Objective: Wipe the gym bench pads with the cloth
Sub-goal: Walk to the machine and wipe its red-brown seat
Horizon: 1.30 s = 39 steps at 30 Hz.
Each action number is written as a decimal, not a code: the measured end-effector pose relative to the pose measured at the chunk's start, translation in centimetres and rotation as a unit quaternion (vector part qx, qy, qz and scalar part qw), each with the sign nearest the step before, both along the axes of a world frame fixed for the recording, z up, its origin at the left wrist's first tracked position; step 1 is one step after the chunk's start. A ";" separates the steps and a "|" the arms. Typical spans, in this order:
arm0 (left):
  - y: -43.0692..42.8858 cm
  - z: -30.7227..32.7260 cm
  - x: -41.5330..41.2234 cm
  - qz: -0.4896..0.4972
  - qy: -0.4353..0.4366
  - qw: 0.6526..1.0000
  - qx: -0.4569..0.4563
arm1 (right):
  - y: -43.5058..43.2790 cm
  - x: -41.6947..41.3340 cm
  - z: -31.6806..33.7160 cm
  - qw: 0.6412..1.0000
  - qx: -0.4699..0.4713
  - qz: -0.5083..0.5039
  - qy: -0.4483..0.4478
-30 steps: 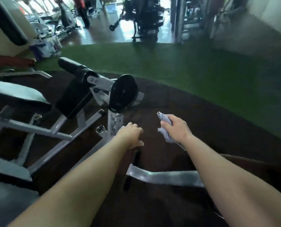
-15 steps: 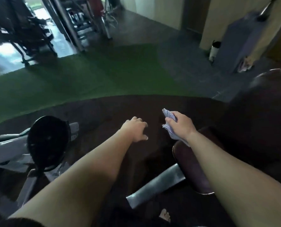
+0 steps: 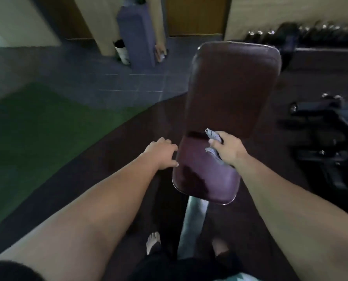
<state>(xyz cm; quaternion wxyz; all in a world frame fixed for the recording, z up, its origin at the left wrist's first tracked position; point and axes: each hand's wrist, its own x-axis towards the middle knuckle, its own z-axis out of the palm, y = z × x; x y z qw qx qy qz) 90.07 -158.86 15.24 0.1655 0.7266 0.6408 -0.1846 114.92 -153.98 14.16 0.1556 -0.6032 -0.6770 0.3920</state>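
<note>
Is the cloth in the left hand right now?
No, the right hand grips the cloth, while the left hand holds nothing.

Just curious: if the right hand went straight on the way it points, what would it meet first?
Likely the long maroon padded backrest, just beyond the grey cloth the right hand grips; depth is unclear.

Left grip and right grip: bare. Both forearms bare. Black sleeve at the near left corner. Dark legwear at near centre. Both feet bare: left foot, right foot, the latter partly hidden. Teal-and-white patterned garment at the near edge.
</note>
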 end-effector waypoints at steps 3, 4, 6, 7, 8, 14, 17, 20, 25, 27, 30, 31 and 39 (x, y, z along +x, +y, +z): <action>2.7 -2.0 0.3 -0.073 -0.015 0.997 -0.007 | -0.4 2.1 -1.4 0.996 -0.008 -0.087 -0.033; 3.5 -2.6 0.5 -0.091 -0.019 0.996 -0.005 | -0.4 2.6 -1.8 0.993 -0.011 -0.107 -0.042; 5.0 -4.3 0.9 -0.119 -0.030 0.992 -0.002 | -0.2 3.5 -2.9 0.989 -0.020 -0.130 -0.063; 5.7 -5.4 1.1 -0.128 -0.037 0.991 -0.004 | 0.0 3.8 -3.7 0.988 -0.023 -0.135 -0.075; 6.2 -6.6 1.4 -0.134 -0.043 0.990 -0.004 | 0.4 4.0 -4.6 0.987 -0.024 -0.135 -0.085; 8.8 -16.3 2.4 -0.106 -0.068 0.992 0.017 | 2.2 3.2 -14.5 0.985 0.016 -0.099 -0.139; 8.5 -21.6 2.7 -0.070 -0.086 0.992 0.067 | 1.6 1.6 -20.4 0.978 -0.009 -0.024 -0.208; 8.0 -25.7 3.3 -0.051 -0.098 0.987 0.114 | 0.2 1.5 -24.0 0.960 0.033 0.031 -0.275; 7.7 -29.2 3.9 -0.030 -0.120 0.980 0.154 | -0.5 1.6 -25.8 0.946 0.072 0.035 -0.315; 7.5 -29.6 3.9 -0.026 -0.124 0.978 0.168 | 0.2 1.5 -25.8 0.945 0.072 0.038 -0.318; 7.6 -30.0 3.8 -0.030 -0.124 0.975 0.180 | 4.4 1.9 -25.7 0.944 0.083 0.011 -0.318; 7.6 -30.1 3.8 -0.030 -0.125 0.975 0.182 | 6.4 1.8 -25.7 0.942 0.091 -0.009 -0.322; 7.7 -30.5 3.9 -0.027 -0.123 0.976 0.176 | 5.4 2.9 -25.3 0.935 0.079 0.041 -0.343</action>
